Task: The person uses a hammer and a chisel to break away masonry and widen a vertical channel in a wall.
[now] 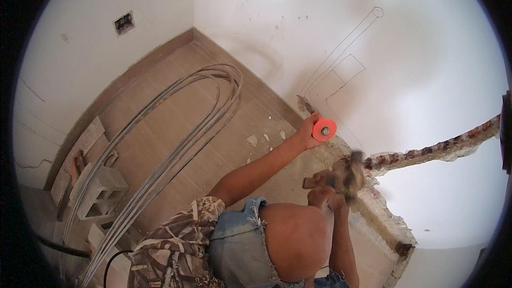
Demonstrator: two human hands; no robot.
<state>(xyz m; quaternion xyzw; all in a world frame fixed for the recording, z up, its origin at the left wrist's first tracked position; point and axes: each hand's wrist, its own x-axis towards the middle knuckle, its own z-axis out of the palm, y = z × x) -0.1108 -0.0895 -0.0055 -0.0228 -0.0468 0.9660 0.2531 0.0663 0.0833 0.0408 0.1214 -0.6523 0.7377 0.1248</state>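
Note:
My left hand [308, 134] is wrapped round a chisel with a round red hand guard [320, 124]. The chisel's metal struck end [325, 131] faces up toward me. Beyond the fist, its other end reaches the chipped foot of the white wall [304, 102]. Lower and to the right, my right hand [324, 197] is closed round a short wooden handle. The hammer head [349, 175] above it is smeared by motion and stands apart from the chisel. Pencil lines [341, 74] run up the wall from near the chisel.
A broken groove [437, 152] with exposed brick crosses the wall at right, with a chipped ledge [381, 213] below. Long bent grey rods [181, 96] lie over the tiled floor. Concrete blocks [104, 192] stand at left. Rubble [253, 140] and my bare knee [296, 234] are close by.

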